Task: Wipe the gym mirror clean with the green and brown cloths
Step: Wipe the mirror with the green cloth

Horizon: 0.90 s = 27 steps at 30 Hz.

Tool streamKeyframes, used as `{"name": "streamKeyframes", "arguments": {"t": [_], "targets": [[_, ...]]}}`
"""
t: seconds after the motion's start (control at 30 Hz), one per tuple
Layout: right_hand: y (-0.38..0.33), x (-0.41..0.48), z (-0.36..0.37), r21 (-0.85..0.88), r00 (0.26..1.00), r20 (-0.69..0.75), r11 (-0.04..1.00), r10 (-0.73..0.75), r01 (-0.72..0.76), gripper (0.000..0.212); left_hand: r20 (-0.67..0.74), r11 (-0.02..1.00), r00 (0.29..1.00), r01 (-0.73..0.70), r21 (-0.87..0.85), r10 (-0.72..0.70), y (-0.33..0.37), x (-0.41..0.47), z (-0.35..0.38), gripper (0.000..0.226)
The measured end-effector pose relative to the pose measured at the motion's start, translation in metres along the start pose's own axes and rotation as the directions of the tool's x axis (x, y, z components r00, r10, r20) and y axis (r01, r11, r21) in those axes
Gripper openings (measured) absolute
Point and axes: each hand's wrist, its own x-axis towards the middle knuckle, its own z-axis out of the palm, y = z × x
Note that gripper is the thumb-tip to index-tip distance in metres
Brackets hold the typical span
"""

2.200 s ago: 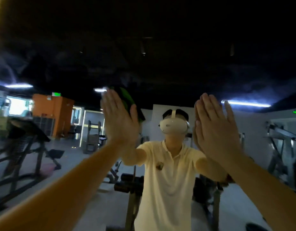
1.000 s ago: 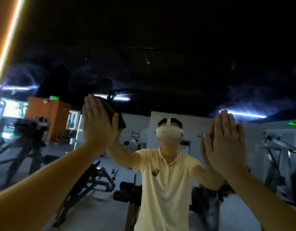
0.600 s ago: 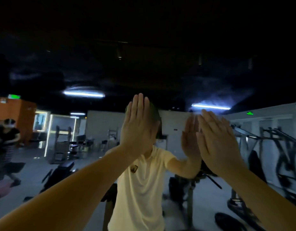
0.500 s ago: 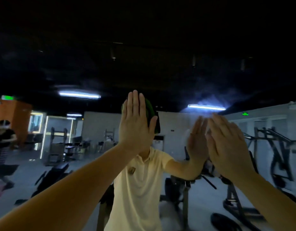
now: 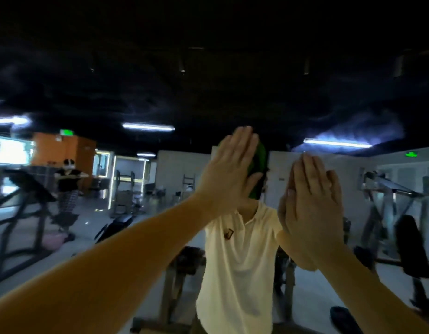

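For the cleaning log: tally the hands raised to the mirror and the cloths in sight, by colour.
Hands: 2, left hand and right hand
Green cloths: 1, the green cloth behind the left hand
Brown cloths: 0 in sight
Total: 3

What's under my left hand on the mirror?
A green cloth; only its edge shows beside the left hand, which presses it flat to the mirror. The hand hides the rest.
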Motion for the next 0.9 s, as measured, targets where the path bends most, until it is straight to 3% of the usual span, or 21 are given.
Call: {"name": "streamKeyframes", "arguments": {"t": [0.13,0.23,0.37,0.5,0.6,0.67,0.73,0.8,0.9], "targets": [[-0.014,-0.008,0.008,-0.033,0.999,0.034,0.999,-0.008,0.009,0.067,0.003,0.952,0.953,0.304,-0.036,-0.304,-0.09,-0.072,-0.003,0.081],[-0.02,-0.012,0.017,-0.053,0.999,0.038,0.999,0.015,-0.013,0.071,0.025,0.902,0.905,0.425,-0.07,-0.425,-0.145,-0.132,-0.006,0.085],[-0.02,-0.01,0.022,-0.036,1.0,0.015,0.999,0.023,-0.023,0.072,-0.017,0.831,0.837,0.541,-0.132,-0.547,-0.123,-0.128,0.0,0.081],[-0.018,-0.01,0.024,-0.009,0.999,-0.033,1.0,0.003,-0.004,0.07,-0.016,0.923,0.936,0.344,-0.174,-0.352,-0.029,-0.085,0.01,0.084],[-0.018,-0.011,0.024,0.057,0.997,-0.076,0.998,0.012,-0.008,0.063,0.056,0.979,0.997,0.066,-0.193,-0.056,0.04,-0.07,0.012,0.081],[-0.016,-0.011,0.021,0.089,0.996,-0.084,0.996,0.011,-0.004,0.064,0.081,0.982,0.982,-0.163,-0.096,0.171,0.06,-0.074,0.015,0.074],[-0.017,-0.011,0.015,0.121,0.997,-0.078,0.993,0.011,-0.001,0.068,0.082,0.962,0.96,-0.261,-0.074,0.267,0.044,-0.078,0.016,0.072],[-0.023,-0.016,0.009,0.13,0.997,-0.074,0.991,0.016,-0.006,0.065,0.081,0.979,0.981,-0.164,-0.125,0.175,0.006,-0.084,0.014,0.079],[-0.048,-0.039,0.009,0.097,0.998,-0.053,0.994,-0.046,0.051,0.063,0.076,0.983,0.985,0.16,-0.096,-0.153,-0.071,-0.111,0.011,0.089]]}}
